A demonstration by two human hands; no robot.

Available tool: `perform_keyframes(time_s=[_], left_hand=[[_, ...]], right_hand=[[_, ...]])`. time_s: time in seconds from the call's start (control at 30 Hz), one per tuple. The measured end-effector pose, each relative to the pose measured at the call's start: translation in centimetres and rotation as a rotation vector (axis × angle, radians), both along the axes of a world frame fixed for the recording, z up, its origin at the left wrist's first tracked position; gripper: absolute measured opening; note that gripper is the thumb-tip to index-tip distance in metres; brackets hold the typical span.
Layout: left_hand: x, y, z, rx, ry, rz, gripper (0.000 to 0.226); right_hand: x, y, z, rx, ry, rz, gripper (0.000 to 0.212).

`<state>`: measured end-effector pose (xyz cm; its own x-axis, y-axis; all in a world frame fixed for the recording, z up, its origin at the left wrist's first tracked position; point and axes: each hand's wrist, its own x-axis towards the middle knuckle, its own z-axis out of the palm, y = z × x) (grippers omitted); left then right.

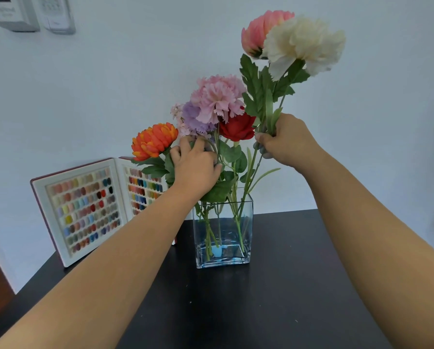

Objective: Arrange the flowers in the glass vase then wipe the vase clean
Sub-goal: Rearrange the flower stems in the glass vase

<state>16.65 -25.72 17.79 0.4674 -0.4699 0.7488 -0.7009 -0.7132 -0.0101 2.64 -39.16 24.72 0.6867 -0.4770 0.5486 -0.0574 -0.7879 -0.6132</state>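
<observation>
Glass vase [223,233] sits mid-table with stems in it, right hand [286,141] up and right of its mouth clenched around the cream flower [304,44] and coral flower [257,31] stems slanting down-left toward it, left hand [195,167] curled among the standing stems.

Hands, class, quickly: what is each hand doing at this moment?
Left hand: closed around the stems of the flowers standing in the glass vase.
Right hand: closed on the stems of the white flower and the coral-pink flower.
</observation>
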Motion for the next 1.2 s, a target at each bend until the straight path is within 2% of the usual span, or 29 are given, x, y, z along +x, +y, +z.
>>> perform_keyframes(time_s=[0.2, 0.33, 0.47, 0.73, 0.9, 1.07, 1.2], left_hand=[[0.1, -0.1, 0.0, 0.003, -0.001, 0.009, 0.024], [0.1, 0.0, 0.0, 0.006, 0.01, 0.016, 0.025], [0.3, 0.0, -0.1, 0.002, 0.008, 0.013, 0.024], [0.3, 0.3, -0.3, -0.022, 0.029, -0.007, 0.026], [0.3, 0.5, -0.3, -0.019, 0.045, -0.031, 0.025], [0.4, 0.8, -0.6, -0.046, 0.064, -0.032, 0.027], [0.6, 0.9, -0.7, -0.039, 0.058, -0.019, 0.028]], right_hand=[[-0.3, 0.9, 1.3, -0.164, 0.007, -0.067, 0.018], [-0.6, 1.2, 1.6, -0.197, -0.012, -0.121, 0.019], [-0.2, 1.1, 1.3, -0.15, -0.007, -0.125, 0.017], [2.2, 1.0, -4.0, -0.044, 0.077, -0.036, 0.013], [2.9, 0.2, -5.6, 0.106, 0.089, 0.056, 0.008], [2.9, -0.3, -7.9, 0.088, 0.133, 0.089, 0.025], [2.4, -0.9, -8.8, 0.121, 0.125, 0.194, 0.02]])
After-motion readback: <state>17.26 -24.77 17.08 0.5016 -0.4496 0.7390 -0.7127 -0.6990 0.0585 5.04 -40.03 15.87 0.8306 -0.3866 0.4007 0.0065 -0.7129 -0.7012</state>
